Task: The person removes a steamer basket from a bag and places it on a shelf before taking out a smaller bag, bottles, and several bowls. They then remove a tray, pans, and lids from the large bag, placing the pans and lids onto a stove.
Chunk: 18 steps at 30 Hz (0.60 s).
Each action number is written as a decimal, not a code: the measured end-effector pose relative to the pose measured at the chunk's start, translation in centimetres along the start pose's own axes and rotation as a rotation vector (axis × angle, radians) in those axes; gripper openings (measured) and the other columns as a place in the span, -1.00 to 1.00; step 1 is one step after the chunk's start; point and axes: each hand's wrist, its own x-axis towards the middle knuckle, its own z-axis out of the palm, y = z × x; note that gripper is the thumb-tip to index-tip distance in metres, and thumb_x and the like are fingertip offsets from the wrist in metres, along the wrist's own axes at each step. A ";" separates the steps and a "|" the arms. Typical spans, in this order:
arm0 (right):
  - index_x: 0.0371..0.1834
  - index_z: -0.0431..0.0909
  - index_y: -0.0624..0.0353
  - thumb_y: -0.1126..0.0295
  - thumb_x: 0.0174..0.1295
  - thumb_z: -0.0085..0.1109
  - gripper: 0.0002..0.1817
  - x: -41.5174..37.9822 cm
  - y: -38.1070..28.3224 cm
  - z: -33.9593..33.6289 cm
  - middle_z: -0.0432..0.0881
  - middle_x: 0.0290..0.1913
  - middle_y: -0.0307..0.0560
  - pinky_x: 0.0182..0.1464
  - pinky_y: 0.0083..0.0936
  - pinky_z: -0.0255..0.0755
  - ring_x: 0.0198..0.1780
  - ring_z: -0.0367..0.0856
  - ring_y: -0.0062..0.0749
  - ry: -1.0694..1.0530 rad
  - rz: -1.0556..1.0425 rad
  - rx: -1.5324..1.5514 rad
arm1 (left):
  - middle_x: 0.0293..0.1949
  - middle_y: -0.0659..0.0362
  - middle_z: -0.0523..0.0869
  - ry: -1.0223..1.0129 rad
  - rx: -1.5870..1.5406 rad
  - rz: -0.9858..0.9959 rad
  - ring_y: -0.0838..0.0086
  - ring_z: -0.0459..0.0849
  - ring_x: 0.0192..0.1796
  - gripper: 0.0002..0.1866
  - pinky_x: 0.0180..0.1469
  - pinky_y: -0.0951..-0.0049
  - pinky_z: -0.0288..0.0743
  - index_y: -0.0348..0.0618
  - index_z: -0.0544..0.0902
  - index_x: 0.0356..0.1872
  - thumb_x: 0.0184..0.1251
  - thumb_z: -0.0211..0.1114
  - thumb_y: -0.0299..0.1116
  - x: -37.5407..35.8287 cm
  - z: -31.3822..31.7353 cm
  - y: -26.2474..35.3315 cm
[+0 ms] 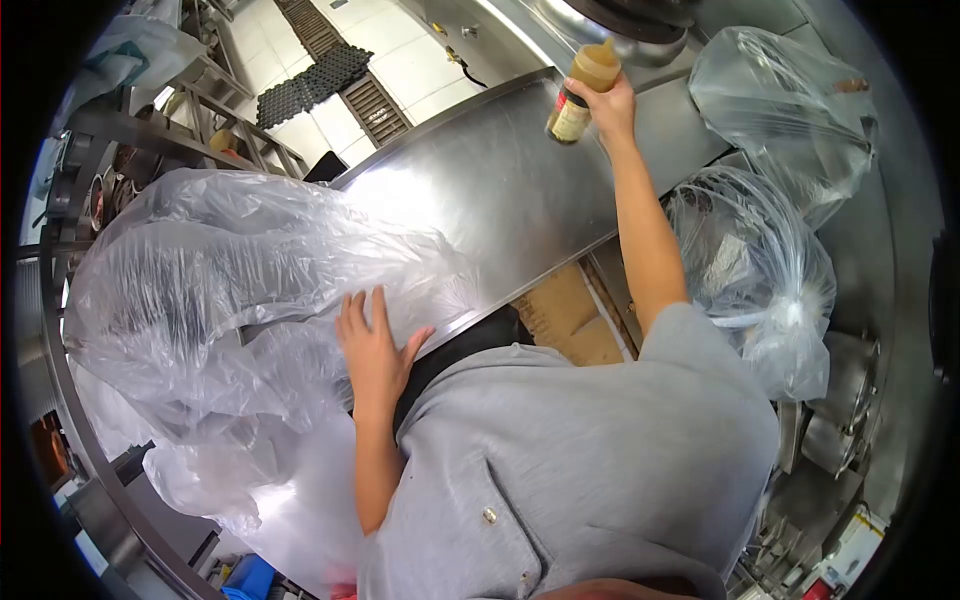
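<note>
My right hand (608, 108) grips a sauce bottle (570, 120) over the far end of the steel counter (500, 180). The bottle tilts slightly. Its upper part is yellowish-brown with a pointed tip, and below a dark band it carries a red and yellow label. On the near edge of the counter, my left hand (375, 345) lies with fingers spread on clear plastic sheeting (250, 270). That sheeting is crumpled and covers the left part of the counter, with a ribbed dark shape showing through it.
Two clear plastic bags (765, 265) bulge to the right of my arm. A round metal pan (620, 30) sits beyond the bottle. Cardboard (570, 315) lies below the counter edge. Black mats (313, 85) and a drain grate (375, 110) are on the floor, beside shelving (215, 150).
</note>
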 end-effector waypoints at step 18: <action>-0.13 0.55 0.28 0.40 0.12 0.31 -0.72 -5.9 -4.5 12.2 0.60 -0.21 -0.10 -0.10 -0.50 0.45 -0.20 0.55 -0.40 -0.091 -0.210 -0.067 | -0.05 0.08 0.59 -0.521 0.719 -0.563 0.33 0.61 -0.29 -0.51 0.41 -0.11 0.01 -0.02 0.48 0.16 0.14 0.27 -0.34 -7.7 -12.4 -6.8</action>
